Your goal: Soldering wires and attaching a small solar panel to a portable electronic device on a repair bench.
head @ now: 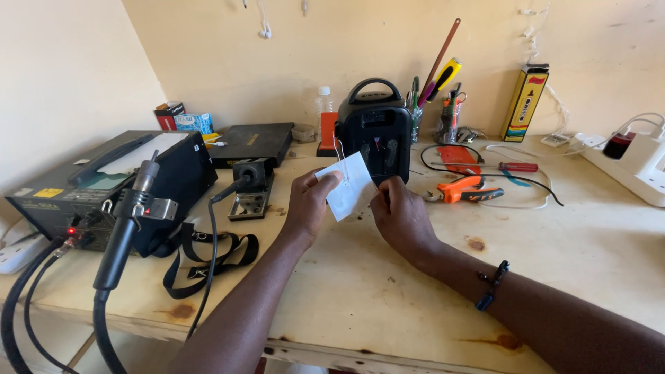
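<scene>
Both my hands hold up a small white square sheet point(351, 185) over the wooden bench point(388, 291). My left hand point(309, 201) pinches its upper left corner. My right hand point(400, 215) grips its right edge. Thin white wires run from the sheet's top toward the black portable speaker point(376, 128) with a carry handle, which stands just behind the sheet. A dark bead bracelet point(492, 284) sits on my right wrist.
A black hot-air station point(104, 183) with its handpiece point(128, 225) and hoses stands at left, a black strap point(208, 256) beside it. Orange-handled pliers point(467, 190), a red screwdriver point(516, 167), a tool cup point(449, 125), a yellow box point(526, 104) and a white power strip point(641, 166) lie right.
</scene>
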